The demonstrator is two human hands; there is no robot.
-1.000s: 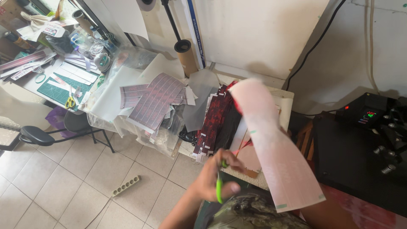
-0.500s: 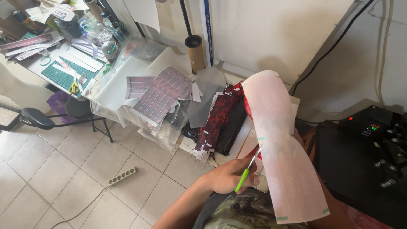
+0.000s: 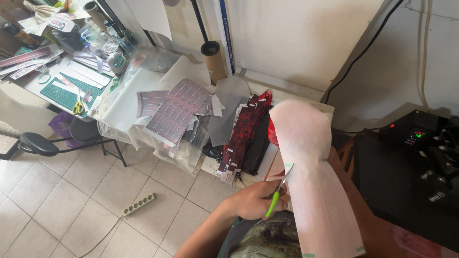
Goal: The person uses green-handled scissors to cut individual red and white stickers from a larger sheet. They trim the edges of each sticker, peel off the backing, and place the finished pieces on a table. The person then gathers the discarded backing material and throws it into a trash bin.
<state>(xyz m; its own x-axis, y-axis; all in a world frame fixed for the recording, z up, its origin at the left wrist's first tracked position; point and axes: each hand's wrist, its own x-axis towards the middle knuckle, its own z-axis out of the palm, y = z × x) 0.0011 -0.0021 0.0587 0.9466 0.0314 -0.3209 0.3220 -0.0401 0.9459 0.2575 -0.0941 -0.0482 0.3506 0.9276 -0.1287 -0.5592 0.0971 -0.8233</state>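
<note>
A cardboard tube (image 3: 213,59) stands upright at the far wall, its open top dark, its contents not visible; left of it a clear plastic bag (image 3: 152,61) lies crumpled on the cluttered table (image 3: 33,83), what it holds too blurred to tell. Printed sheets of small red-and-dark labels (image 3: 174,111) lie fanned near the middle, on white paper; a bundle of red-and-black printed strips (image 3: 241,131) hangs over the low table's near edge, beside a black bag (image 3: 258,143). A green cutting mat (image 3: 67,88) sits far left with yellow-handled scissors (image 3: 78,107) on it. The left hand (image 3: 256,200) is clenched around green-handled scissors (image 3: 279,193), fingers curled through the grip, blades parted at the left edge of a long pale pink sheet (image 3: 311,177) that curves from the middle down to the near right. The right hand is hidden behind that sheet; whether it grips cannot be told. A black heat press (image 3: 411,162) stands at right.
</note>
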